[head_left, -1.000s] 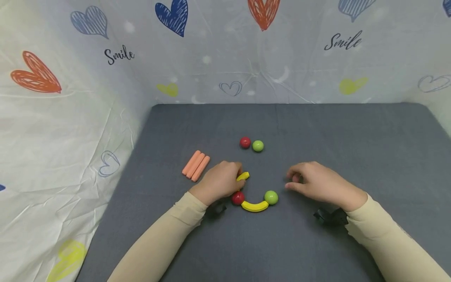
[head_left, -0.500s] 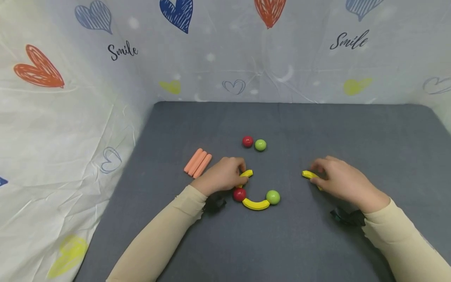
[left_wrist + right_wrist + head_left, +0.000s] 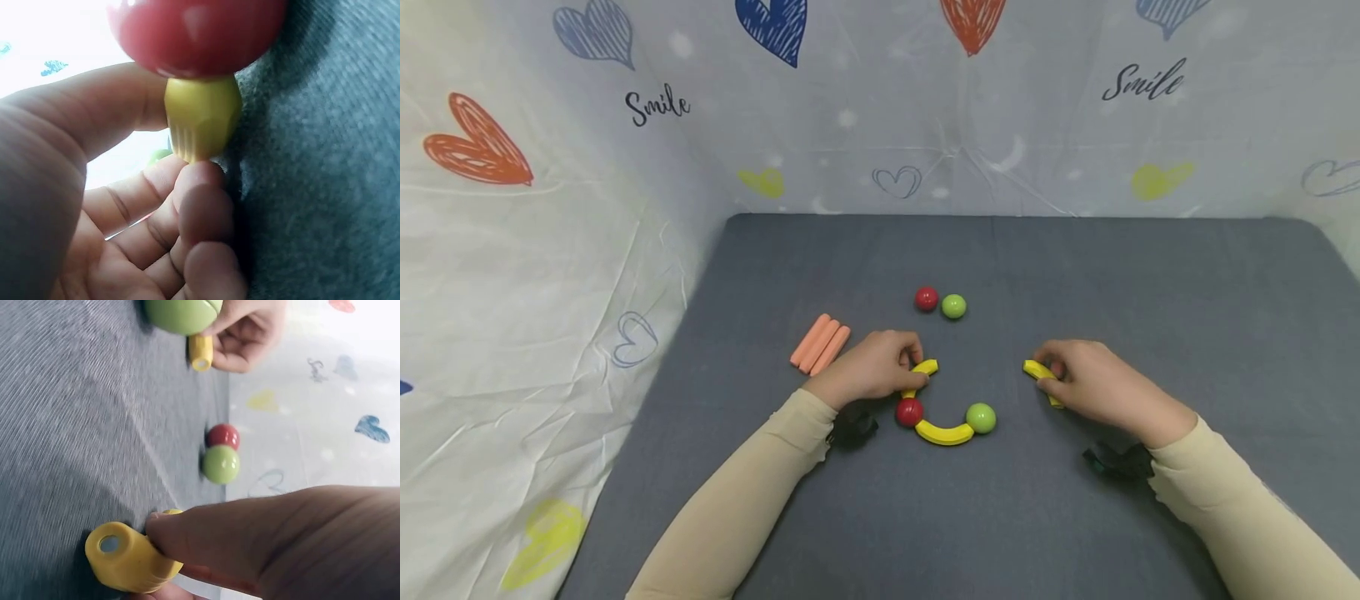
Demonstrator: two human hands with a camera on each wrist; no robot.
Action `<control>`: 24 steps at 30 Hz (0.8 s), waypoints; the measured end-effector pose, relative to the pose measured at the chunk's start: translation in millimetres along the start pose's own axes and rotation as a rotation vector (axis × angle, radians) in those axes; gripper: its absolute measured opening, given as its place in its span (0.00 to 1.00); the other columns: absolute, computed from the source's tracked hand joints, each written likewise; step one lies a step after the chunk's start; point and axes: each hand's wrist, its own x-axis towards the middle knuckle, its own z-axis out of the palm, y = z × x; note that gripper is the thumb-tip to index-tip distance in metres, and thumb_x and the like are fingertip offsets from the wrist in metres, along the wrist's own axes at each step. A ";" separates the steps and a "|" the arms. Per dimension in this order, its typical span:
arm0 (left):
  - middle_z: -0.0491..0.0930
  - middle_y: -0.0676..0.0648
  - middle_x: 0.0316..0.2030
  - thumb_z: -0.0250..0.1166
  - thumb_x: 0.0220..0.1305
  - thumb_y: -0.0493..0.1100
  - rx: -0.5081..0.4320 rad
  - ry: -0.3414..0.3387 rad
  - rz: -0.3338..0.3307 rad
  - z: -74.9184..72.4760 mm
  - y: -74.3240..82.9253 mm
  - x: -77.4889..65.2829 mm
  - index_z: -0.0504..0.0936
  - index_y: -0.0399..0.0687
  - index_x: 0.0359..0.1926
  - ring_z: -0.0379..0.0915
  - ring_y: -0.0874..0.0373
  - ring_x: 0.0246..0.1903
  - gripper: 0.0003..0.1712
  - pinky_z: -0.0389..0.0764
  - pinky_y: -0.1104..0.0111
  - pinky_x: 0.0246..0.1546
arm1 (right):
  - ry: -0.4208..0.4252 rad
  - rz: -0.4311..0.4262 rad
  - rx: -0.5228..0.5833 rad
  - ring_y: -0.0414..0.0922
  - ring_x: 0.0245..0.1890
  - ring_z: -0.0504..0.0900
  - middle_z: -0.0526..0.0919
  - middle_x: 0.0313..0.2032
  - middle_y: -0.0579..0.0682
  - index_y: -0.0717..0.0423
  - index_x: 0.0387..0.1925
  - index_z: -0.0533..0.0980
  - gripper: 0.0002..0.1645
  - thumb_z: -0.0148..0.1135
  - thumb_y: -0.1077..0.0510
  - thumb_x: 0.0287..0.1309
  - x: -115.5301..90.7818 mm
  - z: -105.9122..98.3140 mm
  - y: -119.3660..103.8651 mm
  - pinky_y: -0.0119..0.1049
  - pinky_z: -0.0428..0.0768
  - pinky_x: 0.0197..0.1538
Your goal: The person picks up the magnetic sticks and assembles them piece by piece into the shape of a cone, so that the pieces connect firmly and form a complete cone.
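Note:
My left hand (image 3: pixel 880 365) pinches a curved yellow magnetic bar (image 3: pixel 929 367) between thumb and fingers. In the left wrist view the near end of that bar meets a glossy red ball (image 3: pixel 197 34). From the red ball, a second curved yellow bar (image 3: pixel 944 435) runs along the front to a green ball (image 3: pixel 981 418), forming a bowl-shaped chain. Off to the right, my right hand (image 3: pixel 1093 383) holds another curved yellow bar (image 3: pixel 1036 368), apart from the chain. A round silver magnet (image 3: pixel 109 544) shows in its end, close over the cloth.
Behind the chain, a loose red ball (image 3: pixel 927 298) and green ball (image 3: pixel 953 306) sit side by side. Three straight orange bars (image 3: pixel 820 344) lie together left of my left hand. A dark grey cloth (image 3: pixel 1150 283) covers the table, with a printed white sheet (image 3: pixel 1037 108) behind.
One second ago no yellow bar showed at my right hand. Half a second ago it held one farther right; hand and bar have since shifted left. The left hand keeps its hold.

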 end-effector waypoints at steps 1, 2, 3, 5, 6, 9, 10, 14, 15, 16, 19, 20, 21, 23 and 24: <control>0.74 0.52 0.22 0.73 0.66 0.45 -0.001 0.002 0.002 0.1 -0.4 -0.1 0.81 0.50 0.39 0.70 0.60 0.20 0.09 0.71 0.69 0.25 | -0.001 -0.003 0.006 0.40 0.23 0.72 0.77 0.27 0.46 0.63 0.49 0.83 0.13 0.69 0.63 0.63 1.7 1.4 -2.4 0.35 0.72 0.28; 0.74 0.52 0.22 0.73 0.66 0.45 -0.003 0.002 0.005 0.2 -0.8 -0.1 0.81 0.50 0.39 0.70 0.60 0.20 0.09 0.71 0.69 0.25 | 0.000 -0.010 0.009 0.40 0.22 0.71 0.76 0.27 0.46 0.63 0.49 0.83 0.13 0.69 0.64 0.64 3.4 2.9 -4.7 0.35 0.72 0.28; 0.74 0.52 0.22 0.73 0.66 0.45 -0.004 0.001 0.007 0.3 -1.2 -0.2 0.81 0.50 0.39 0.70 0.60 0.21 0.08 0.71 0.69 0.25 | 0.000 -0.016 0.010 0.40 0.22 0.71 0.76 0.26 0.46 0.64 0.49 0.83 0.13 0.69 0.64 0.64 5.3 4.6 -7.2 0.35 0.71 0.27; 0.74 0.51 0.22 0.73 0.66 0.45 -0.007 0.000 0.013 0.5 -1.8 -0.5 0.81 0.50 0.39 0.70 0.60 0.21 0.08 0.71 0.69 0.25 | 0.003 -0.025 0.009 0.40 0.22 0.70 0.75 0.26 0.46 0.64 0.49 0.83 0.13 0.68 0.64 0.64 8.9 8.2 -12.8 0.35 0.71 0.27; 0.74 0.52 0.22 0.73 0.66 0.45 -0.008 -0.001 0.015 0.6 -2.2 -0.4 0.81 0.50 0.39 0.70 0.60 0.21 0.08 0.71 0.69 0.25 | 0.004 -0.030 0.007 0.40 0.22 0.70 0.75 0.26 0.46 0.64 0.49 0.83 0.13 0.67 0.64 0.64 10.7 10.1 -15.6 0.35 0.71 0.27; 0.74 0.52 0.22 0.73 0.66 0.44 -0.010 -0.002 0.025 0.7 -3.0 -0.4 0.81 0.50 0.39 0.69 0.61 0.21 0.08 0.70 0.70 0.25 | -0.002 -0.039 0.013 0.40 0.21 0.69 0.74 0.25 0.46 0.64 0.49 0.82 0.13 0.65 0.64 0.64 16.3 14.6 -25.0 0.35 0.70 0.27; 0.74 0.52 0.22 0.73 0.66 0.45 -0.010 -0.002 0.029 0.6 -3.2 -0.3 0.81 0.50 0.39 0.69 0.61 0.21 0.08 0.70 0.70 0.25 | -0.003 -0.040 0.018 0.40 0.20 0.69 0.74 0.25 0.46 0.63 0.49 0.82 0.13 0.65 0.64 0.63 18.1 15.5 -28.2 0.35 0.70 0.27; 0.74 0.52 0.22 0.73 0.66 0.45 -0.015 0.000 0.041 -0.3 -3.5 -0.5 0.81 0.50 0.39 0.69 0.61 0.21 0.08 0.70 0.70 0.26 | 0.002 -0.050 0.030 0.40 0.19 0.69 0.73 0.24 0.47 0.62 0.48 0.83 0.13 0.63 0.64 0.62 26.5 18.4 -40.0 0.35 0.69 0.26; 0.74 0.52 0.22 0.73 0.67 0.45 -0.016 0.000 0.042 -0.6 -3.6 -0.5 0.81 0.50 0.39 0.69 0.61 0.21 0.09 0.70 0.70 0.26 | 0.002 -0.050 0.034 0.40 0.19 0.69 0.73 0.24 0.47 0.62 0.48 0.82 0.13 0.63 0.65 0.61 28.6 19.0 -42.5 0.35 0.70 0.25; 0.74 0.52 0.22 0.73 0.67 0.45 -0.016 0.000 0.044 -1.0 -3.6 -0.6 0.81 0.50 0.39 0.69 0.61 0.21 0.09 0.70 0.70 0.26 | 0.003 -0.052 0.035 0.40 0.19 0.69 0.73 0.24 0.47 0.62 0.47 0.82 0.13 0.63 0.65 0.61 30.7 19.7 -45.0 0.35 0.70 0.25; 0.74 0.52 0.22 0.73 0.67 0.45 -0.014 0.000 0.047 -1.5 -3.7 -0.5 0.82 0.50 0.40 0.69 0.61 0.21 0.09 0.70 0.70 0.26 | -0.002 -0.057 0.040 0.40 0.18 0.70 0.73 0.23 0.47 0.62 0.46 0.82 0.13 0.63 0.65 0.60 35.9 21.8 -51.7 0.35 0.70 0.26; 0.74 0.52 0.22 0.73 0.67 0.45 -0.013 0.000 0.048 -1.6 -3.9 -0.3 0.83 0.50 0.41 0.69 0.61 0.21 0.08 0.70 0.70 0.26 | -0.007 -0.055 0.041 0.40 0.18 0.70 0.73 0.23 0.47 0.63 0.47 0.82 0.13 0.64 0.65 0.60 37.5 22.8 -53.4 0.35 0.70 0.26; 0.75 0.53 0.22 0.73 0.67 0.46 -0.010 -0.001 0.051 -1.6 -4.3 -0.2 0.83 0.50 0.42 0.69 0.62 0.21 0.08 0.70 0.70 0.26 | -0.016 -0.051 0.045 0.40 0.18 0.70 0.73 0.23 0.47 0.63 0.47 0.82 0.13 0.64 0.64 0.60 38.7 23.6 -54.8 0.35 0.71 0.26; 0.75 0.53 0.22 0.73 0.67 0.46 -0.006 -0.002 0.056 -1.4 -4.8 0.2 0.84 0.50 0.44 0.69 0.62 0.21 0.09 0.70 0.70 0.26 | -0.033 -0.039 0.052 0.40 0.18 0.70 0.73 0.22 0.47 0.64 0.48 0.81 0.14 0.64 0.64 0.60 40.4 25.6 -57.1 0.35 0.71 0.26; 0.75 0.53 0.22 0.73 0.67 0.46 -0.003 -0.003 0.058 -1.2 -5.1 0.3 0.85 0.50 0.45 0.69 0.62 0.21 0.09 0.70 0.71 0.26 | -0.041 -0.035 0.056 0.40 0.18 0.70 0.73 0.22 0.47 0.64 0.48 0.81 0.14 0.64 0.64 0.60 41.0 26.7 -57.8 0.34 0.70 0.26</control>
